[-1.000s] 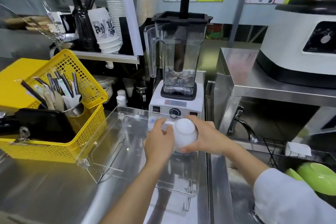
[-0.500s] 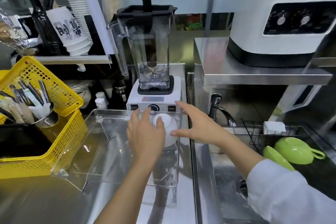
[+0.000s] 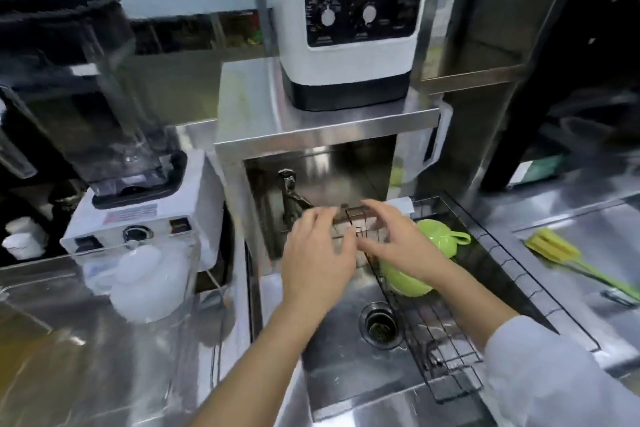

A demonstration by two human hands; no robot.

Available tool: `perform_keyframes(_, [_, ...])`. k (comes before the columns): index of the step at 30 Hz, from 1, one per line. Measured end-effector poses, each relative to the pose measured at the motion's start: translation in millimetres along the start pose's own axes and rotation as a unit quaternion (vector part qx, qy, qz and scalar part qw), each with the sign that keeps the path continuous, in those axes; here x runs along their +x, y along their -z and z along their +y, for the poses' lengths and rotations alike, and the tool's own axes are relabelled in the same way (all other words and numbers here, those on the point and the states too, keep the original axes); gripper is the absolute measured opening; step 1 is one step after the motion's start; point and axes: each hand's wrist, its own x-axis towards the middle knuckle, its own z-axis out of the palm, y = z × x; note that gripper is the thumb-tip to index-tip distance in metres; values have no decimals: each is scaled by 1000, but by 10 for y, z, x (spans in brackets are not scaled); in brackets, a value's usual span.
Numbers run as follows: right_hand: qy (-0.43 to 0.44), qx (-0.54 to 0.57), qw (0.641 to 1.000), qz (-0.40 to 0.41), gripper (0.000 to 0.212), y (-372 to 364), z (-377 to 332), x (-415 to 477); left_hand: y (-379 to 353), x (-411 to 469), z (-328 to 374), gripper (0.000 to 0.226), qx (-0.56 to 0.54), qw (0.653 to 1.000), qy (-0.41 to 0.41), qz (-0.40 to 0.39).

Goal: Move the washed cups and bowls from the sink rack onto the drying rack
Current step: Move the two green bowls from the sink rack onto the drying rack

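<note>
Brushed, reflective stainless steel forms the counter (image 3: 571, 215) and sink (image 3: 346, 374), dark coated wire the sink rack (image 3: 446, 340), clear glossy plastic the drying rack (image 3: 173, 340), while the green cups (image 3: 438, 241) and white bowl (image 3: 145, 284) look smooth and glazed

**Around the sink: appliances, brush and drain**

A blender (image 3: 138, 204) with a clear jug stood at the left on the steel worktop (image 3: 52, 340). A white appliance (image 3: 349, 31) with two dials sat on a raised steel shelf (image 3: 249, 107) — a faucet (image 3: 289, 194) showed in the recess below it. A yellow-green brush (image 3: 568, 258) lay on the right — the drain (image 3: 381, 324) was open.
</note>
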Motion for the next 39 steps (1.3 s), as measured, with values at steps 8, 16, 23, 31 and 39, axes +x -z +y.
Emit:
perform_keyframes(8, [-267,46,958,98,44,271,1202,-92,-1110,327,125,44,138,983,3,-122])
perform_keyframes(16, [-432,219,873,-54,32,111,1784,-63,-1723,434,94,40,321,921,22,-218])
perform_keyframes(23, [-447,397,800,-48,34,13,1799,-76,-1783,463,164,35,342,915,47,-210])
perform_keyframes(31, [-370,516,773,-3,25,267,1461,-64,-1374,589,270,31,109,957,223,-151])
perform_keyframes(39, [-138,665,723,-128,91,249,937,-29,-908,546,195,25,-321,885,318,-115])
